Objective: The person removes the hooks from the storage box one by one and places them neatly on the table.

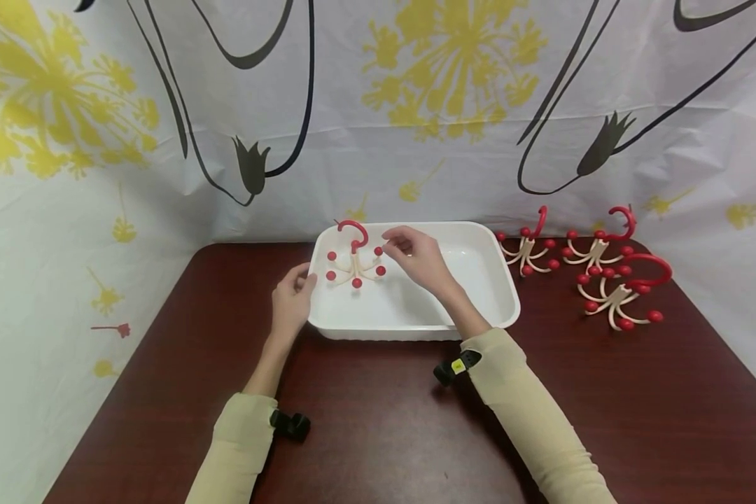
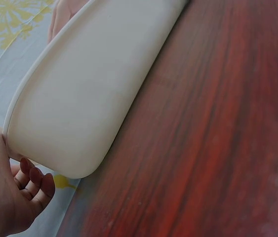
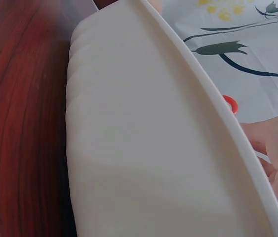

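Note:
My left hand (image 1: 292, 301) grips the left rim of a white plastic basin (image 1: 416, 327). In the left wrist view its thumb lies at the rim and the fingers (image 2: 41, 190) curl beneath. Inside the basin, toward the left, stands a cream multi-arm hanger (image 1: 355, 266) with red ball tips and a red hook on top. Just right of that hanger, above the basin, is my right hand (image 1: 418, 259), its fingers loosely bent and apart from the hook. Much of the right hand is hidden behind the basin wall (image 3: 143, 123) in the right wrist view.
Several matching hangers stand on the dark red-brown table (image 1: 378, 420) right of the basin: one hanger (image 1: 526, 250) close to its rim, another hanger (image 1: 598, 248) farther right, and a nearer hanger (image 1: 617, 295). Behind the table hangs a patterned white cloth (image 1: 378, 161).

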Demonstrator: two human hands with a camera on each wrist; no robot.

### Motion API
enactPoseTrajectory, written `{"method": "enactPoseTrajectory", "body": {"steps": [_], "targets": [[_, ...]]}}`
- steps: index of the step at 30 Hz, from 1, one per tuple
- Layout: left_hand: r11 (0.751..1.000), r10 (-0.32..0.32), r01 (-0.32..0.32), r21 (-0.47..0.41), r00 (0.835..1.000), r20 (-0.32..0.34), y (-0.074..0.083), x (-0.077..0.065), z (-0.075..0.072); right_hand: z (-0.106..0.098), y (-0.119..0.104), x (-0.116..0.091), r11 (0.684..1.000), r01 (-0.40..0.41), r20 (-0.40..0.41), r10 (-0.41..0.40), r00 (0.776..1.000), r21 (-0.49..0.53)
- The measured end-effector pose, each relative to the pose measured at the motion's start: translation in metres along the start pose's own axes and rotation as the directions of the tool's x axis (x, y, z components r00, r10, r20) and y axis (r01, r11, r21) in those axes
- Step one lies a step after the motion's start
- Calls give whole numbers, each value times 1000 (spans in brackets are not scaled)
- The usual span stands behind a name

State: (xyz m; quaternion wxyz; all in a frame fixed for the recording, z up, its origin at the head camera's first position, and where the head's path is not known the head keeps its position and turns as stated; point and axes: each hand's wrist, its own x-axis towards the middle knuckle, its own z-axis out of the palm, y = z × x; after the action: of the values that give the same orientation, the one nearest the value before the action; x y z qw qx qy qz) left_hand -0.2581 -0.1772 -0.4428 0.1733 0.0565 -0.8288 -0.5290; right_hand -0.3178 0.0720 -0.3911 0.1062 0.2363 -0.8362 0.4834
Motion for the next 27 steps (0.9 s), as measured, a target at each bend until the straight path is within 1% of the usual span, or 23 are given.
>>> {"method": "enactPoseTrajectory", "body": {"steps": [5, 11, 27], "targets": [[1000, 0, 0, -4, 1000, -6, -1, 1, 1, 9, -2, 7, 1000, -3, 4, 3, 1000, 10], [1000, 4, -4, 2, 1000, -5, -1, 1, 0, 18, -4, 14, 999, -45, 2, 45, 999, 14], [1000, 4, -4, 5, 1000, -4, 1, 0, -1, 35, -14, 29, 997, -80, 12, 80, 997, 10]]}}
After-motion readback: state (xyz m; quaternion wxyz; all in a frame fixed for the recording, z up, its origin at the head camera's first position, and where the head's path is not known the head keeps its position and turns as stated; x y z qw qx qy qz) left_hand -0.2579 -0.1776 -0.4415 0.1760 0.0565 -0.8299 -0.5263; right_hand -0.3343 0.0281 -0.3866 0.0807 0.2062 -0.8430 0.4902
